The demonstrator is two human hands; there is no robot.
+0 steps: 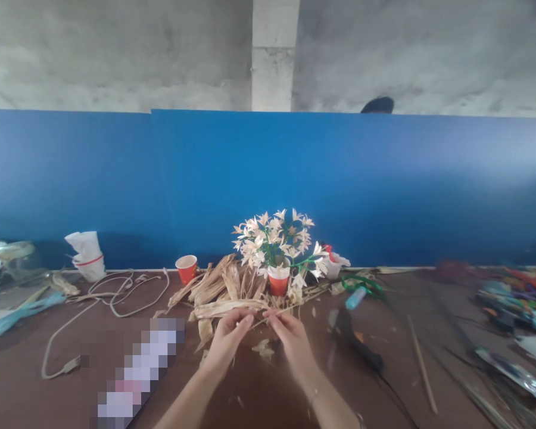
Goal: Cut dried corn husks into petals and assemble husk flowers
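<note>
My left hand and my right hand are raised side by side over a brown table. Both pinch a thin pale strip of dried husk between their fingertips. Just beyond them lies a heap of dried corn husks. Behind that, a red paper cup holds a bunch of cream husk flowers on green stems. Small husk scraps lie on the table under my hands.
A second red cup stands left of the heap. White cable loops at left, near stacked white cups. A black glue gun and wooden stick lie right. Coloured materials crowd the far right. A blue partition backs the table.
</note>
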